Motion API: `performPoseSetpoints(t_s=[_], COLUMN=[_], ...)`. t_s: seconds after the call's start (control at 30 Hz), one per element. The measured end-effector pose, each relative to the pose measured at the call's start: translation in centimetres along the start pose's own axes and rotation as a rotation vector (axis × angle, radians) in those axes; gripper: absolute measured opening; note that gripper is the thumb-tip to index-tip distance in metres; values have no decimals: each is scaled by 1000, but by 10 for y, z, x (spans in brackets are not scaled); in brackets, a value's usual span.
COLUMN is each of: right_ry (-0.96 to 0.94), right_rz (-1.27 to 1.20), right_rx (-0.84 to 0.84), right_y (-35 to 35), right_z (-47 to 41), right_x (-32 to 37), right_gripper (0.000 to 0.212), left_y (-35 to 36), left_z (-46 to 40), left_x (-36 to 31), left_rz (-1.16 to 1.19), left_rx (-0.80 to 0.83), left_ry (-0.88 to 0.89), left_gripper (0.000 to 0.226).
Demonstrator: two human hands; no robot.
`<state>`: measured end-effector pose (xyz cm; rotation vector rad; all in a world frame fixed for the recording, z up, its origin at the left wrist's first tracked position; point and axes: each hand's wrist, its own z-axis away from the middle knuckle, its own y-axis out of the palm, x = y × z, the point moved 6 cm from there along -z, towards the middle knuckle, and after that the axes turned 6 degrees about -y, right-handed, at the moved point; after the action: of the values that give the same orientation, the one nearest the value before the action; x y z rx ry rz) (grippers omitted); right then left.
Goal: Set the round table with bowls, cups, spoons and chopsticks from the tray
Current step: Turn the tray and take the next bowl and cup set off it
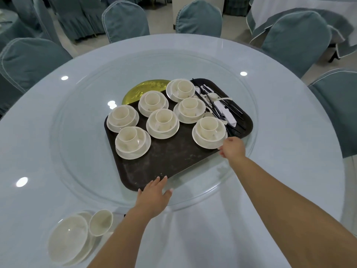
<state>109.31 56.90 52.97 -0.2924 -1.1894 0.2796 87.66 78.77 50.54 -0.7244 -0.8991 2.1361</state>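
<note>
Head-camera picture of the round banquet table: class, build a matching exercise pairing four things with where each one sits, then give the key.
Things:
1. dark rectangular plastic tray
2. black chopsticks
3. left hand
4. cream bowl and cup set apart

Places:
A. near table edge, off the tray
B. on the glass turntable
C. right end of the tray
D. flat on the tray's near rim

Pairs: 1-B, 2-C, 3-D, 4-A

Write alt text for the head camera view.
A right hand grips the nearest bowl set on a dark tray holding seven; the left hand rests on the tray's near edge.
</note>
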Motion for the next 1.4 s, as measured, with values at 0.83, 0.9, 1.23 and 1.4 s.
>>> performPoseSetpoints(t_s=[0.83,0.9,1.23,1.4], right_ry=[255,245,47,62], right_rz=[52,74,274,346], right_rx=[278,304,596,668], right_y=[23,19,-19,-41], right_z=[2,13,86,116], right_x=[-18,-22,-48,-81], right_gripper=[15,17,16,23], left_y=[4,3,-7,24], left_z=[2,2,40,67], left_x=[-2,-2,-34,-46], left_rz=[34,36,513,826], left_rx=[-53,-44,-228,-68], left_ry=[-2,-8,112,21], left_gripper=[65,64,49,45])
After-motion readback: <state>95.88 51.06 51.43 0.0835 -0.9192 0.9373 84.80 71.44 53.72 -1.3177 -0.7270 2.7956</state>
